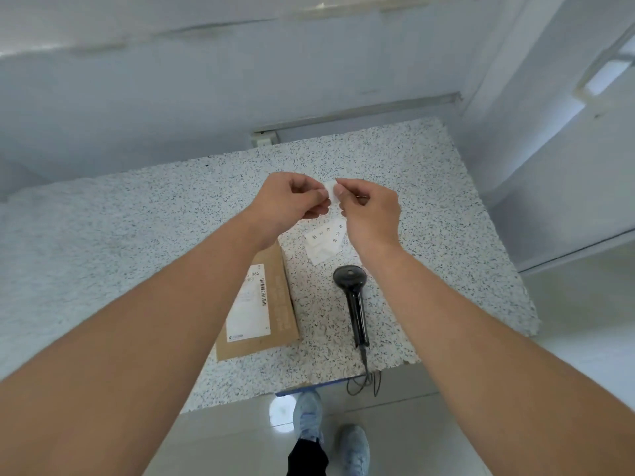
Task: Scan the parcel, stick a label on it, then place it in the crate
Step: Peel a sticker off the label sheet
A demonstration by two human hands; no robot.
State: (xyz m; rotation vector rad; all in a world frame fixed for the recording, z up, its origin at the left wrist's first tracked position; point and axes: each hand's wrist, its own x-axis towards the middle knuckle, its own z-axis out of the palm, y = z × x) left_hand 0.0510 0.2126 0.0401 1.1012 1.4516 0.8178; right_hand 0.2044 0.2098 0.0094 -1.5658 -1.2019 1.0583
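over on the left, the left hand (pixel 288 197) is raised above the speckled countertop (pixel 103 235), fingers curled in tight, thumb and forefinger pinching the left edge of a small white label (pixel 331 190). beneath that forearm lies the parcel (pixel 268 304), a flat brown cardboard package resting on the counter, its white shipping sticker (pixel 251 310) facing up with a barcode along one side; the arm covers its upper left part. moving across to the middle, the label sits held in the air between both hands, well above the counter, slightly bent. just below it, flat on the stone, a few more white label strips (pixel 323 242) with black printed characters, beside the parcel's far right corner. nearer the front edge, the black handheld scanner (pixel 354 297) lies on the counter just right of the parcel, head pointing away, its cable (pixel 366 376) dropping over the edge. and on the right, the right hand (pixel 371 214) has fingers closed, thumb and forefinger nipping the label's right edge, the other fingers tucked under. down below, two light blue shoes (pixel 309 413) on the pale floor. the crate isn't in shot.
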